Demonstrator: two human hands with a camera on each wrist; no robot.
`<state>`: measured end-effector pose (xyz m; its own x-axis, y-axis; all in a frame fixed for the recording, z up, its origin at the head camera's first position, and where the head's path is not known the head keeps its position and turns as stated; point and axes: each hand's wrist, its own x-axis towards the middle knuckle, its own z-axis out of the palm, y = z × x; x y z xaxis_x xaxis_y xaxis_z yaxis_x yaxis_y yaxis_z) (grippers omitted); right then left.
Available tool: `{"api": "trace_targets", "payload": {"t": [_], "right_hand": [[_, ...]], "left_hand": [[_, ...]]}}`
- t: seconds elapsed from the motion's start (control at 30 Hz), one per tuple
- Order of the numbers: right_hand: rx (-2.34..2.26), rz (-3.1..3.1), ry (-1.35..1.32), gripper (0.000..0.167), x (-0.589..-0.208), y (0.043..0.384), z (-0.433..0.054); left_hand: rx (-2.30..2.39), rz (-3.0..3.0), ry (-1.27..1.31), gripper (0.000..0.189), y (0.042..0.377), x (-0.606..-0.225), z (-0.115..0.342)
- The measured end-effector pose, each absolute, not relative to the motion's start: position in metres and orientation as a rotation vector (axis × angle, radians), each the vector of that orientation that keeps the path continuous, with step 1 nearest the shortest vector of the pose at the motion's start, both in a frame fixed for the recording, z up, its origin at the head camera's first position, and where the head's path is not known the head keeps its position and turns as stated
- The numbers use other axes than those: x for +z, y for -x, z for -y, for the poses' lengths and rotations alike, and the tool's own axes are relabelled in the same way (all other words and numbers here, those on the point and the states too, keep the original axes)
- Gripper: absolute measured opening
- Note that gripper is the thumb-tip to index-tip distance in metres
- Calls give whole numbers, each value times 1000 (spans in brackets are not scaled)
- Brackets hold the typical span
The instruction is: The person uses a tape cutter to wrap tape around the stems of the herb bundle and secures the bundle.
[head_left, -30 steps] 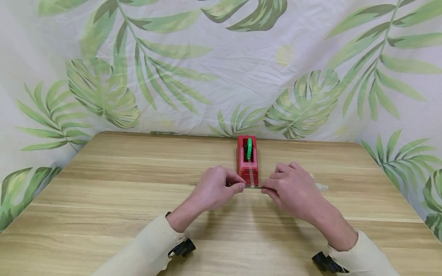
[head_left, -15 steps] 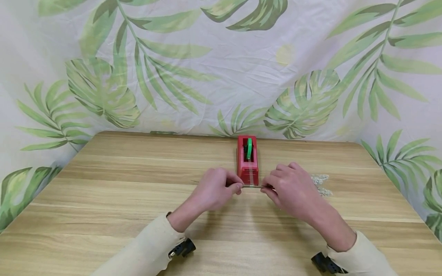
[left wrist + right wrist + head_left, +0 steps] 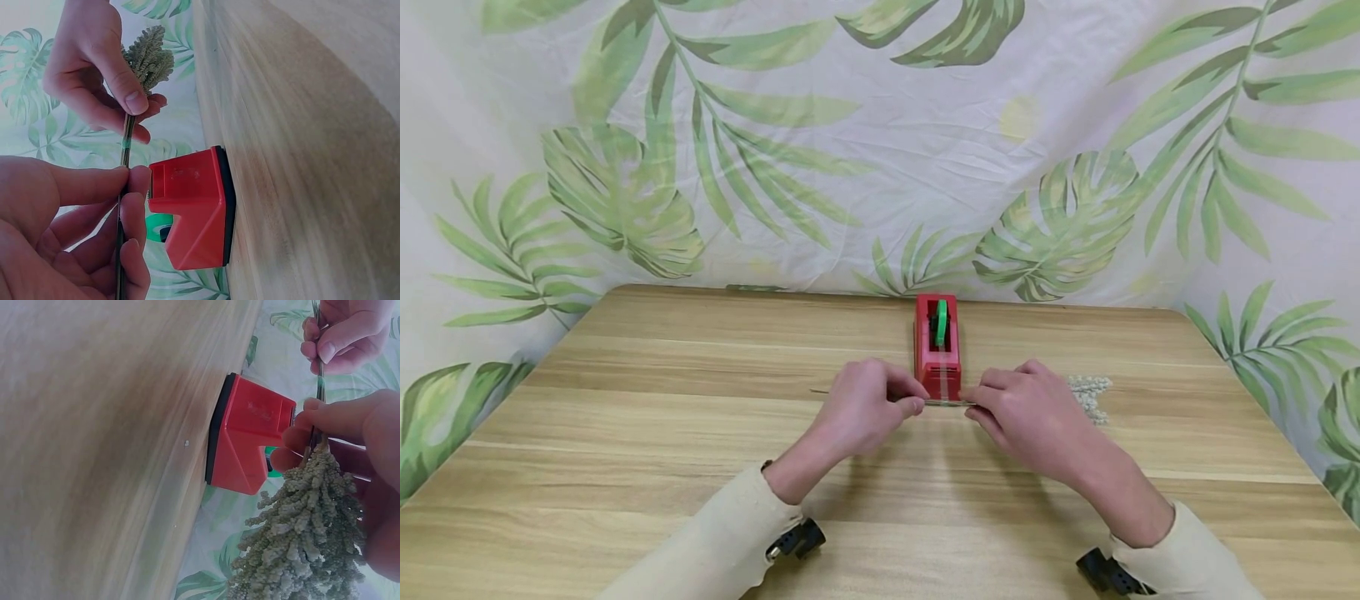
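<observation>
A bunch of dried flowers lies sideways between both hands, its thin dark stems (image 3: 120,256) close in front of a red tape dispenser (image 3: 928,387). My left hand (image 3: 863,410) pinches the stems between thumb and fingers. On the other side, my right hand (image 3: 1033,421) grips them just below the pale, beaded flower heads (image 3: 306,531). A clear strip of tape runs from the dispenser's green roll (image 3: 942,321) down to the stems. A greenish band of tape (image 3: 126,143) wraps the stems between the hands. The right hand partly hides the flower heads in the head view.
The dispenser stands on a wood-grain table (image 3: 662,400), its toothed cutting edge facing the hands. Behind the table hangs a leaf-patterned cloth (image 3: 790,167). Small pale crumbs (image 3: 186,443) lie on the tabletop.
The flower heads have turned and shifted slightly beside the right hand, and the right fingers have changed their hold on the stems. Hands and stems sit slightly closer to the dispenser, which stays put.
</observation>
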<state>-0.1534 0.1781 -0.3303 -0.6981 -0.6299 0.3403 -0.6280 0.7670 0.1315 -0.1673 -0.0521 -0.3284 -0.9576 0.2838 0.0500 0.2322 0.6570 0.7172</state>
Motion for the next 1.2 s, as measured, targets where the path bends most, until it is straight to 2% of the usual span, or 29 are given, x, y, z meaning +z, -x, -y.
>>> {"api": "trace_targets", "payload": {"t": [0.6,0.9,1.2], "right_hand": [[-31,2569,-982,3,-332,154,-175],[-32,2508,-944,2,-334,153,-176],[15,2459,-920,8,-337,153,-178]], "left_hand": [[1175,-2845,-463,10,168,-329,54],[1165,-2817,-475,5,167,-329,54],[1056,-2786,-586,16,169,-333,54]]}}
